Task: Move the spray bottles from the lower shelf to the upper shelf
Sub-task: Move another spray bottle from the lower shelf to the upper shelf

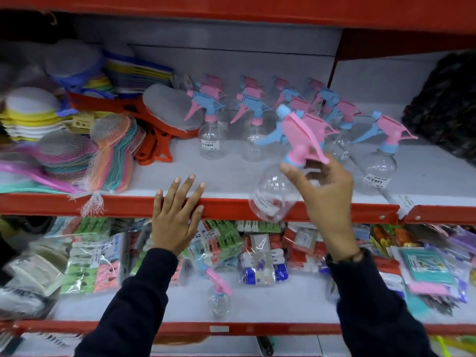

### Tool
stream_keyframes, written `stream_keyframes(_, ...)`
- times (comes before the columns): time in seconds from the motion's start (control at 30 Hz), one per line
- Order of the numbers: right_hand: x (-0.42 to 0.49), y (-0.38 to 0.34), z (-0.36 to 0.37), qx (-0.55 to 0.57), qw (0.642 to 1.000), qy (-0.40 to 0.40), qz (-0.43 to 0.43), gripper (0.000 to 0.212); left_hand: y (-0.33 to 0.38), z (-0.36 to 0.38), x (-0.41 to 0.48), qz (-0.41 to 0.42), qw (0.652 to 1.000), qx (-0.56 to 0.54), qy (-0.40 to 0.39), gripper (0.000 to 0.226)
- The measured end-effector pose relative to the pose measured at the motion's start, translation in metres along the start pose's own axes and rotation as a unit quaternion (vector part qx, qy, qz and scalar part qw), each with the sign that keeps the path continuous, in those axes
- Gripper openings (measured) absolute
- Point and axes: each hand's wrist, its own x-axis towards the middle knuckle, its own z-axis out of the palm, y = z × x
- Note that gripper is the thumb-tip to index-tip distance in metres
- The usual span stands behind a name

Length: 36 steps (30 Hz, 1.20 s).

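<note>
My right hand (325, 194) grips a clear spray bottle (273, 197) by its neck, just under the pink and blue trigger head; the bottle hangs tilted in front of the upper shelf's red edge (231, 208). Several clear spray bottles (211, 140) with pink and blue heads stand in rows on the upper shelf, one at the right (378, 166). One small spray bottle (219, 300) stands alone on the lower shelf (257, 302). My left hand (175, 217) rests flat on the upper shelf's front edge, fingers spread.
Stacked scrub pads and netted sponges (77, 150) fill the upper shelf's left side, beside orange brushes (157, 148). A dark fluffy item (445, 109) sits at the far right. Bags of clothes pegs (98, 258) and packets (425, 264) crowd the back of the lower shelf.
</note>
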Motion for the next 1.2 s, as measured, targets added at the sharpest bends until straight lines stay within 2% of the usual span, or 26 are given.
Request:
stream_keyframes(0.2,0.052,0.021,0.051,-0.054,0.998,0.027,-0.011,0.024,-0.001,-0.002,0.000,-0.003,1.000,-0.006,-0.019,0.045)
stream_keyframes(0.5,0.069,0.060,0.081,-0.116,0.992,0.041,-0.027,0.035,-0.001,-0.002,0.000,0.004,1.000,-0.009,-0.015,0.044)
stream_keyframes(0.67,0.069,0.063,0.081,-0.134,0.989,0.061,-0.020,0.032,-0.001,-0.001,0.000,0.003,1.000,-0.009,-0.020,0.045)
stream_keyframes(0.87,0.064,0.062,0.079,-0.119,0.993,0.022,0.003,0.033,-0.001,-0.005,0.000,0.000,0.999,-0.012,-0.029,0.045)
stream_keyframes(1.0,0.037,0.051,0.069,-0.100,0.994,0.038,0.004,0.041,-0.003,-0.009,-0.002,0.001,0.999,-0.022,-0.047,0.046)
stream_keyframes(1.1,-0.014,0.047,0.061,-0.075,0.995,0.056,-0.021,0.032,-0.017,-0.012,-0.005,-0.035,0.998,-0.037,-0.046,0.047)
stream_keyframes(1.2,-0.075,0.065,0.065,-0.088,0.996,-0.014,-0.021,0.027,-0.041,-0.015,-0.009,-0.058,0.996,-0.037,-0.048,0.047)
